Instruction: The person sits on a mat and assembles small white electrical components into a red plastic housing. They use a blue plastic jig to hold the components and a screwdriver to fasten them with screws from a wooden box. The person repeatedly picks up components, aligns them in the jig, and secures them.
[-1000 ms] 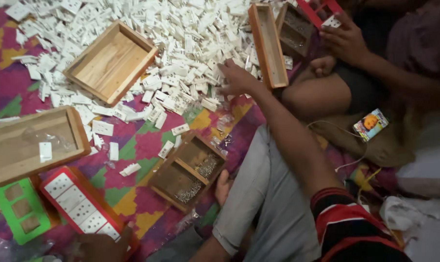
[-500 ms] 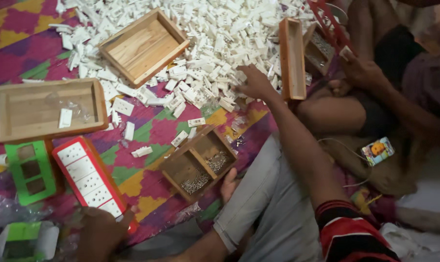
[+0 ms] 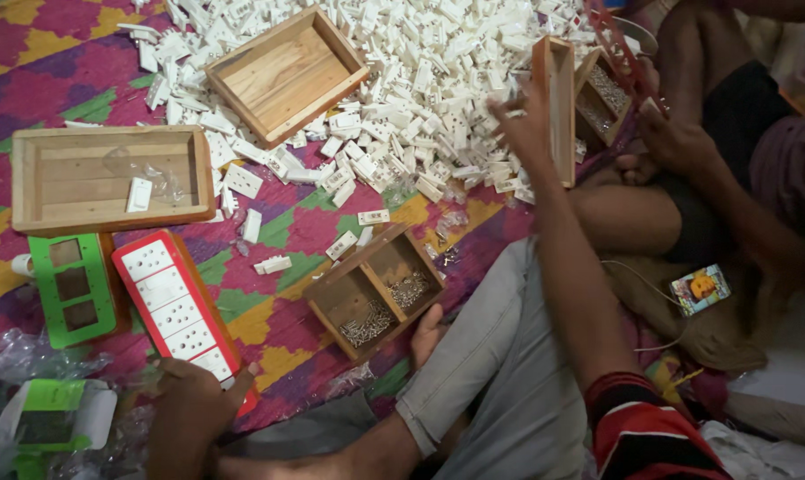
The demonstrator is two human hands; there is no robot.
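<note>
Filling the red switch board (image 3: 179,313) from that white socket pile (image 3: 402,98).
We're gripping the board's near end with our left hand (image 3: 194,404); our right hand (image 3: 522,124), fingers spread, is reaching into the pile beyond, with plenty left.

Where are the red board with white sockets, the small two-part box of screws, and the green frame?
Red socket board (image 3: 173,311), head view: on a white socket in its middle.
Screw box (image 3: 378,292), head view: on its centre divider.
Green frame (image 3: 72,286), head view: on the middle opening.
</note>
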